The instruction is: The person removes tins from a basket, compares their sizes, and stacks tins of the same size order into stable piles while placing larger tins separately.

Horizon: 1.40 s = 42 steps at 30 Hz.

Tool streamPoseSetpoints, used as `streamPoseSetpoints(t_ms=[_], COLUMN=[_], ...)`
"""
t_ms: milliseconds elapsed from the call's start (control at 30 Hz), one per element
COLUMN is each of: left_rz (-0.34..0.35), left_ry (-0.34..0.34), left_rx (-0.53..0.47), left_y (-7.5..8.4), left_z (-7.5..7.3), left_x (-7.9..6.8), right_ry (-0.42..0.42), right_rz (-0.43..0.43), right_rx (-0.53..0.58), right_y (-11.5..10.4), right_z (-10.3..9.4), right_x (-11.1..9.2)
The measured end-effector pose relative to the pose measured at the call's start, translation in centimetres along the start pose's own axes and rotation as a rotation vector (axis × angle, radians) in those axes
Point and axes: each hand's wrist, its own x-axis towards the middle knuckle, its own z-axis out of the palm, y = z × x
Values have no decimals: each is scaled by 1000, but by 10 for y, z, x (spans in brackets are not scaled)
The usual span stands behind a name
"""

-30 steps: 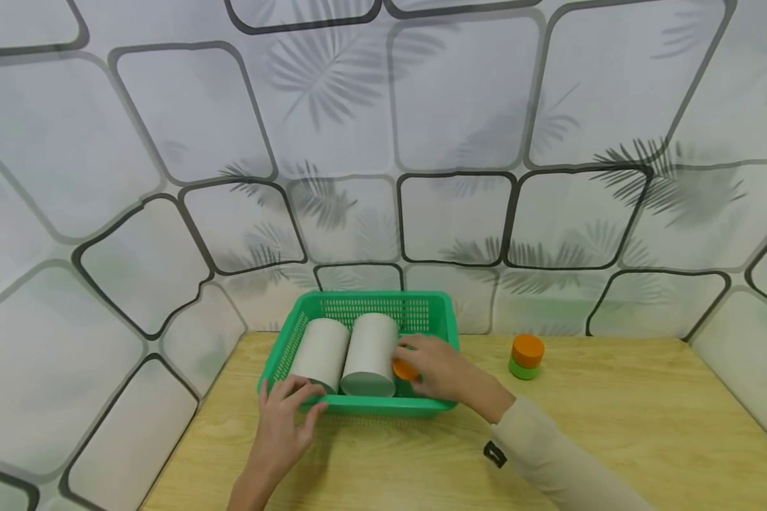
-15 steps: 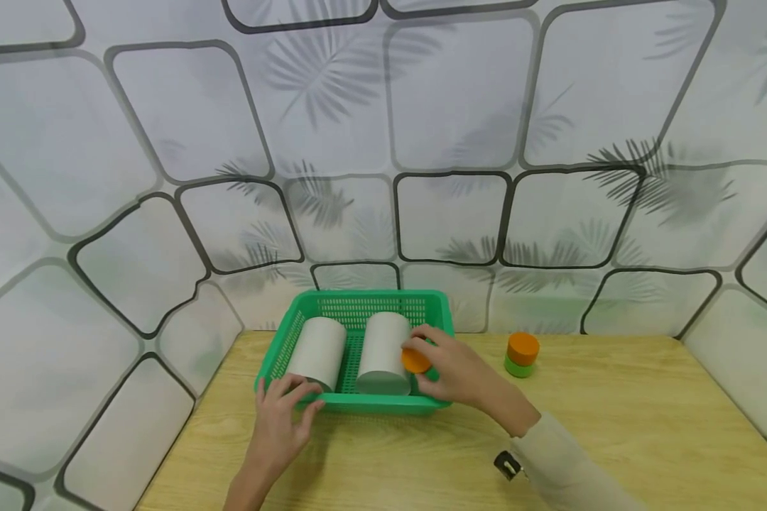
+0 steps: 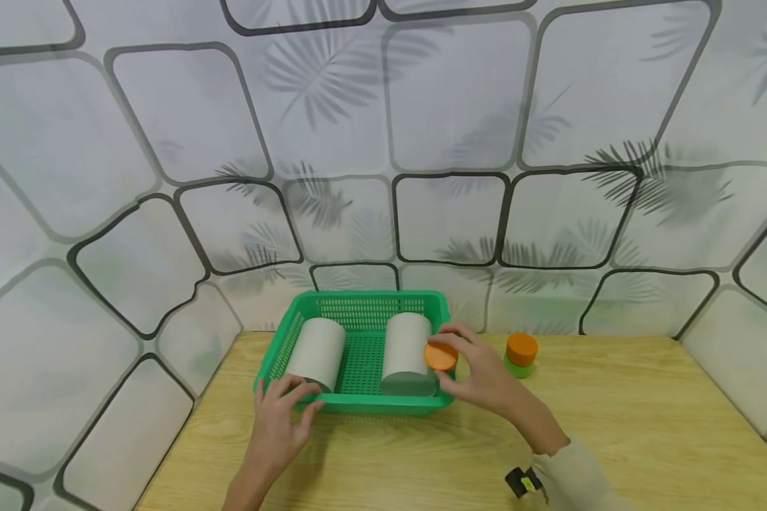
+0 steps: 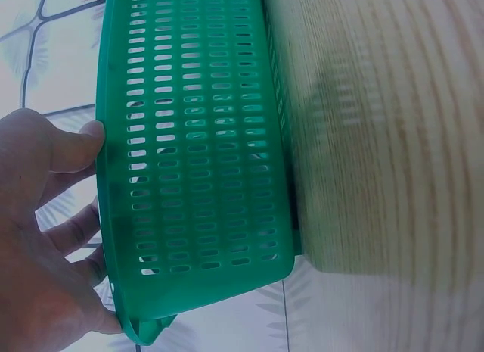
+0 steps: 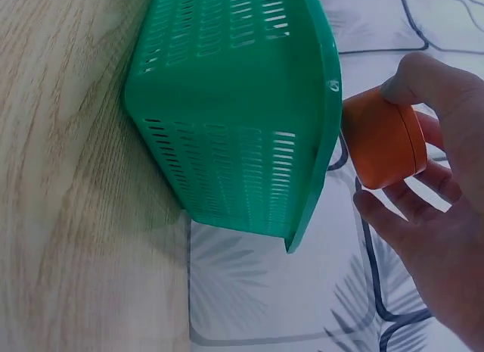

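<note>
My right hand (image 3: 479, 369) pinches a small round orange container (image 5: 382, 136), with a lid seam, between thumb and fingers. It is at the right rim of a green plastic basket (image 3: 373, 404), overlapping a white cylinder (image 3: 405, 351) in the head view. A second white cylinder (image 3: 318, 351) lies along the basket's left side, its near end partly behind my left fingers. My left hand (image 3: 281, 422) grips the basket's front left rim, thumb outside and fingers reaching over. In the left wrist view the thumb (image 4: 76, 147) rests right at the rim.
On the wooden table (image 3: 633, 419), right of the basket, an orange round piece (image 3: 522, 348) stands on a green one (image 3: 518, 367). A patterned cloth wall (image 3: 454, 213) rises behind and on both sides.
My right hand has moved right and lifted the orange container out towards the right rim. The right white cylinder has rolled right, opening a gap between the two. My left hand stays put.
</note>
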Motion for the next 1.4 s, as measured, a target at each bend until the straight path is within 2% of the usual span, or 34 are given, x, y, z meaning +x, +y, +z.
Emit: streamPoseSetpoints(t_ms=[267,900,1167,1400], left_rz=[1,22,-5,0], left_ry=[4,21,11,7], left_rx=[-1,-19,-10,-11], left_y=[0,-2,-3,-1], left_z=[2,2,-1,0], left_x=[-1,2,1,1], right_ry=[62,229,270,344], right_rz=[27,111,203,213], right_rx=[82,77,83,135], right_y=[4,11,24,33], right_z=[-8,-40,-38,-42], right_x=[-11,-29,-38,-44])
